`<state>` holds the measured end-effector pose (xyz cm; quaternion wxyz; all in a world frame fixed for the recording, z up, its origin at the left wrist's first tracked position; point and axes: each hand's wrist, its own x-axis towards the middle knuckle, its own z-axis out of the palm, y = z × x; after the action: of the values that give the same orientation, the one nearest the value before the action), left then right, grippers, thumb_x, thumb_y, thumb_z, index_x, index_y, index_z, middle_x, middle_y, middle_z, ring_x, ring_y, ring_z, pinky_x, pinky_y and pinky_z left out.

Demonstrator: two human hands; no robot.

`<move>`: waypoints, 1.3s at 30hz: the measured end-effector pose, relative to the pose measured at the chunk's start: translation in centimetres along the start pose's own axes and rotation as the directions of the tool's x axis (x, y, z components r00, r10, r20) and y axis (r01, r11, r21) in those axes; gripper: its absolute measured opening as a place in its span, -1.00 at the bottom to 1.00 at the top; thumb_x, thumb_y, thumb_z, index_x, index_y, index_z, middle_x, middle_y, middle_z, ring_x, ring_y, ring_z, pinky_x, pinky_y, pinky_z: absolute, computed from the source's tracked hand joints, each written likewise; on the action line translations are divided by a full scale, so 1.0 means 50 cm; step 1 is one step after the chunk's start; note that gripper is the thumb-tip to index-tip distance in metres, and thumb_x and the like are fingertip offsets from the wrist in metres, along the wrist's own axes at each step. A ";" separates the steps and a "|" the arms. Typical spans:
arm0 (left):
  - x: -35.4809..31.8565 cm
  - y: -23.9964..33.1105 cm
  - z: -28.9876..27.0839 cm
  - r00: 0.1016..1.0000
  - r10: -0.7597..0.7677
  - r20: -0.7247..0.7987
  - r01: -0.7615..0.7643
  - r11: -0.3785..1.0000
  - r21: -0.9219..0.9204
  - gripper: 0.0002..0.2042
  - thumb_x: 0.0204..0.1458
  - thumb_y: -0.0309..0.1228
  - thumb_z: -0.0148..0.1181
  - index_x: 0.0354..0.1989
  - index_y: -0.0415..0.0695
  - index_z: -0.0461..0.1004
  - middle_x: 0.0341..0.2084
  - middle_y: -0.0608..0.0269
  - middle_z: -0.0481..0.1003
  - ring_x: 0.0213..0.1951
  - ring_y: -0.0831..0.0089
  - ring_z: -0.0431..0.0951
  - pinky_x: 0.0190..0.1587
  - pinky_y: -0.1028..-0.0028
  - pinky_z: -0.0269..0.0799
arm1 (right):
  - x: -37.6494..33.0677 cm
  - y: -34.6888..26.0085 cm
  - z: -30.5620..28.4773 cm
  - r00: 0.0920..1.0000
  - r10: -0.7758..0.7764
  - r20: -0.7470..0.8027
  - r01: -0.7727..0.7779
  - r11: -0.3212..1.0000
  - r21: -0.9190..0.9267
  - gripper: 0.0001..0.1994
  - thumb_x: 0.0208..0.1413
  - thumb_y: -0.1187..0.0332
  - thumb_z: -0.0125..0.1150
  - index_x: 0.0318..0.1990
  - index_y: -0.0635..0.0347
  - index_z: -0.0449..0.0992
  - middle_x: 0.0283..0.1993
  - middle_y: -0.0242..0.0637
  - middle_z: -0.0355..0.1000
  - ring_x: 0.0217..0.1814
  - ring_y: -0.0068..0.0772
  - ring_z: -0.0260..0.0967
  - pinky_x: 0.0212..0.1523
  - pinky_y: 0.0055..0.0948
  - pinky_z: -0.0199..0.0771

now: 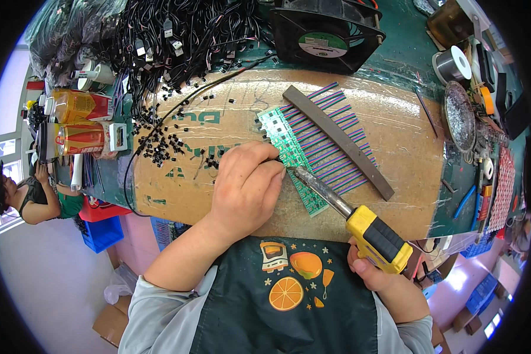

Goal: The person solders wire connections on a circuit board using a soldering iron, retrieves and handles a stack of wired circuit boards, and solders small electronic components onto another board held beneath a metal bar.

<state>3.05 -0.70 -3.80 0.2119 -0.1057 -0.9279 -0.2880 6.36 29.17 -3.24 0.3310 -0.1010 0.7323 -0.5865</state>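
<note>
My right hand (367, 272) is wrapped round the yellow and black grip of a soldering gun (376, 236). Its metal tip reaches the green circuit board panel (295, 154), close to my left fingertips. At the panel's left edge, my left hand (246, 187) is closed in a pinch; what the fingers hold is hidden or too small to name. Rows of multicoloured ribbon wires (324, 154) run out from the panel's right side. Across these wires lies a dark brown bar (341, 141). Small black components (159, 144) are scattered on the cardboard left of my hand.
A black fan (327, 35) stands at the back, beside a heap of black cables (183, 35). Cans (79, 138) sit at left. A solder spool (452, 65) and a metal dish (459, 117) stand at right. Another person (35, 192) is at far left.
</note>
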 end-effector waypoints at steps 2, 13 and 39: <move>0.000 0.000 0.000 1.000 -0.002 0.001 0.002 1.000 0.000 -0.82 -0.22 -0.63 0.31 -0.39 -0.20 0.50 -0.29 0.16 0.50 -0.22 0.21 0.51 -0.17 0.34 0.38 | 0.002 -0.006 0.002 1.000 0.026 -0.008 -0.026 0.999 0.046 -0.77 -0.03 0.26 0.36 -0.29 0.18 0.51 -0.43 -0.32 0.43 -0.43 -0.34 0.44 -0.40 -0.42 0.43; 0.001 0.003 0.001 1.000 -0.002 -0.006 0.002 1.000 -0.001 -0.82 -0.22 -0.63 0.31 -0.39 -0.20 0.50 -0.29 0.16 0.49 -0.21 0.21 0.51 -0.17 0.34 0.38 | -0.013 0.021 0.000 0.995 0.086 0.060 -0.097 0.971 0.218 -0.42 -0.03 0.15 0.39 0.07 0.26 0.31 -0.51 -0.38 0.24 -0.50 -0.52 0.21 -0.49 -0.53 0.27; -0.032 -0.014 -0.114 0.959 -0.155 0.238 0.148 0.988 0.046 -0.85 -0.20 -0.51 0.34 -0.40 -0.08 0.56 -0.40 0.31 0.43 -0.33 0.30 0.43 -0.25 0.32 0.27 | 0.035 -0.016 -0.119 0.698 -0.193 -0.690 0.445 0.871 0.207 -0.37 0.04 0.21 0.31 0.18 0.39 0.21 -0.60 -0.43 0.16 -0.62 -0.58 0.12 -0.61 -0.57 0.13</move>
<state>6.13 -4.67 -0.60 0.0768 -0.0656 -0.9559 -0.2757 1.24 32.73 -2.58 -0.0396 0.0427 0.6511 -0.7568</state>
